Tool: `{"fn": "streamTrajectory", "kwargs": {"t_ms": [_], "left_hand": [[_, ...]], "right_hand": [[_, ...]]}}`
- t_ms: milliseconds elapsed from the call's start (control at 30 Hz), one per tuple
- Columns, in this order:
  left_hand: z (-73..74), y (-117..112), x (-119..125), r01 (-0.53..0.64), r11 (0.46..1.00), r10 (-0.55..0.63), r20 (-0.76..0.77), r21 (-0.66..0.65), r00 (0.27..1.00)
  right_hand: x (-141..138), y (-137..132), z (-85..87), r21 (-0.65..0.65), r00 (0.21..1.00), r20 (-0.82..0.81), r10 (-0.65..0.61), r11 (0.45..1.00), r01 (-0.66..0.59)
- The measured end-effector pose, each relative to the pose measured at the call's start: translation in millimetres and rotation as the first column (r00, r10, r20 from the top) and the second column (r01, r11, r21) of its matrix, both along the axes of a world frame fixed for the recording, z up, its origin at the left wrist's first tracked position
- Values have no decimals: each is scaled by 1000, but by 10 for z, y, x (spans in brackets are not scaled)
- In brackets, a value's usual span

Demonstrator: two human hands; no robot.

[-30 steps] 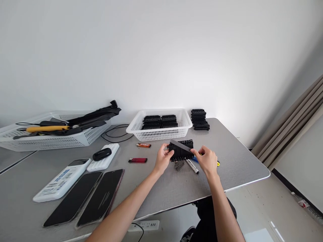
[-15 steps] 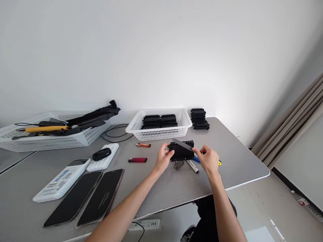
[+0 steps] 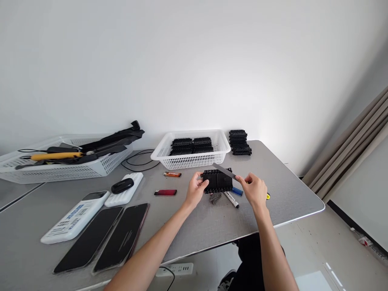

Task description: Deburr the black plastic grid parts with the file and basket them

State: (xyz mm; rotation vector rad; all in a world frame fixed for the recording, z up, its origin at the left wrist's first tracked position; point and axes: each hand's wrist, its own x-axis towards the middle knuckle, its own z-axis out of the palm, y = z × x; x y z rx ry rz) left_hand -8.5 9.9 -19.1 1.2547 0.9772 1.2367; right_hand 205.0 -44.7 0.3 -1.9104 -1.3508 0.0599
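Observation:
My left hand [image 3: 195,189] grips the left end of a black ribbed plastic part [image 3: 217,181], held just above the grey table [image 3: 212,226]. My right hand [image 3: 254,191] is closed on a flat grey file with a yellow handle end [image 3: 226,171]; its blade lies across the part's top right edge. Below the part, a white marker [image 3: 231,199], a blue pen [image 3: 237,191] and a small pile of dark shavings [image 3: 215,198] lie on the table.
A white basket [image 3: 191,148] with several black parts stands behind, and a stack of black parts [image 3: 239,142] sits to its right. Two lighters [image 3: 165,192], two phones [image 3: 106,238], a calculator [image 3: 74,217], a white case with a black mouse [image 3: 123,186] and a tool basket [image 3: 57,161] lie left.
My right hand has drawn the file to the right along the top of the part. My left hand and the part have stayed nearly in place.

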Motion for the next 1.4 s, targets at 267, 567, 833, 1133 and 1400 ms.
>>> {"fn": "streamTrajectory", "kwargs": {"t_ms": [267, 567, 833, 1133, 1400], "left_hand": [[66, -48, 45, -7, 1000, 11, 133, -31, 991], [114, -77, 73, -18, 997, 26, 114, -72, 993], [123, -74, 48, -48, 998, 53, 125, -44, 991], [174, -91, 61, -49, 997, 56, 124, -64, 991], [157, -87, 44, -65, 995, 74, 149, -69, 986]], "right_hand": [[-122, 50, -23, -17, 998, -14, 58, 998, -58], [-23, 22, -27, -12, 998, -50, 29, 1000, -29], [51, 41, -32, -11, 998, -52, -20, 1000, 20], [-18, 14, -12, 4, 997, -55, 45, 999, -44], [138, 24, -38, -7, 996, -60, -71, 997, 71]]}}
